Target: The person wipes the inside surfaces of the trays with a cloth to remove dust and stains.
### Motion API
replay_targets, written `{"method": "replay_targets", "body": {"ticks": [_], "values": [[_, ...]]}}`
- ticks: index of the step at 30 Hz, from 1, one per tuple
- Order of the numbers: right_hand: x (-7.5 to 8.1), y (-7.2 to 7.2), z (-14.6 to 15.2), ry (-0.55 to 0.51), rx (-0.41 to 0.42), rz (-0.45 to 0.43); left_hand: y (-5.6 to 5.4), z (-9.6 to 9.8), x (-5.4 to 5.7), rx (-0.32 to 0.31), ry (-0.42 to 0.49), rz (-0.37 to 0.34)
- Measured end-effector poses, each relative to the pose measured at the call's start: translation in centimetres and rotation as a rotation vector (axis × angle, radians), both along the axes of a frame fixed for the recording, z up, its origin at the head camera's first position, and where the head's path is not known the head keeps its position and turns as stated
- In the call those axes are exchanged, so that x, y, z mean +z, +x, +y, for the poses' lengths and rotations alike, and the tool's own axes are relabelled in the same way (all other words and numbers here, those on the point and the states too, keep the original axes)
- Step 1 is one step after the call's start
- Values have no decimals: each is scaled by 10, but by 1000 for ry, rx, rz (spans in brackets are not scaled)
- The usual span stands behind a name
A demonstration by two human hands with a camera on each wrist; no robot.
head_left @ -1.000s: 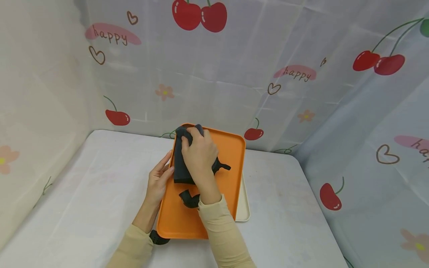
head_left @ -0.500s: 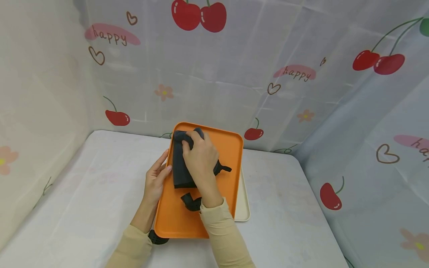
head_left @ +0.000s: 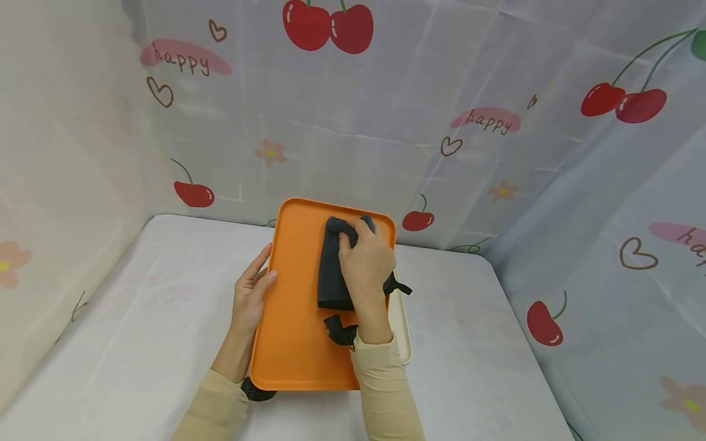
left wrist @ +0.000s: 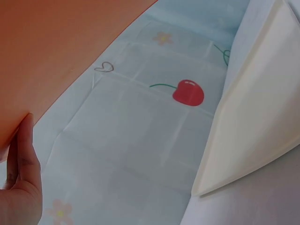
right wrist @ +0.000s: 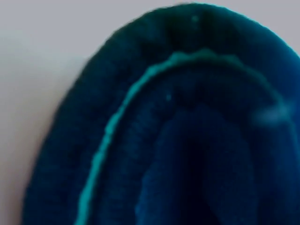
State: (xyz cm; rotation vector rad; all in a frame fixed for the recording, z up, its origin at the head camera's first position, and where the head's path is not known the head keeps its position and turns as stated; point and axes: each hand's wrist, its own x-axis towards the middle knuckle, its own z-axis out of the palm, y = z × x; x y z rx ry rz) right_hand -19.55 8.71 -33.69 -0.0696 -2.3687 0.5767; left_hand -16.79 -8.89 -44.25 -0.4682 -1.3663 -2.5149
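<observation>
An orange tray (head_left: 298,349) is held tilted up above the table. My left hand (head_left: 249,300) grips its left edge, with the thumb at the rim; in the left wrist view, the fingers of that hand (left wrist: 26,164) touch the tray's underside (left wrist: 56,56). My right hand (head_left: 369,260) holds a folded dark grey cloth (head_left: 333,275) against the right part of the tray's inner face. The cloth's folded layers (right wrist: 122,140) fill most of the right wrist view, close and blurred. Part of the cloth is hidden under the right hand.
Behind the orange tray, a cream tray (head_left: 401,331) lies on the white-covered table (head_left: 452,355), mostly hidden in the head view. A white curtain with cherry prints (head_left: 353,165) hangs at the back and sides. Black straps (head_left: 339,331) are around the wrists.
The right hand has moved the cloth from the left side of the orange tray across to its right side. The left hand and the tray have shifted slightly left.
</observation>
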Motion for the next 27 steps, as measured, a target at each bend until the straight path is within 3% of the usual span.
{"method": "replay_targets", "body": {"ticks": [5,13,27], "values": [[0,0,17,-1,-58,-20,0,-1,1,-6,19,-8],[-3,-1,38,16,-170,-45,3,-8,5,10,58,-96],[-8,2,47,-96,-142,-74,3,-7,8,-56,153,-58]]}}
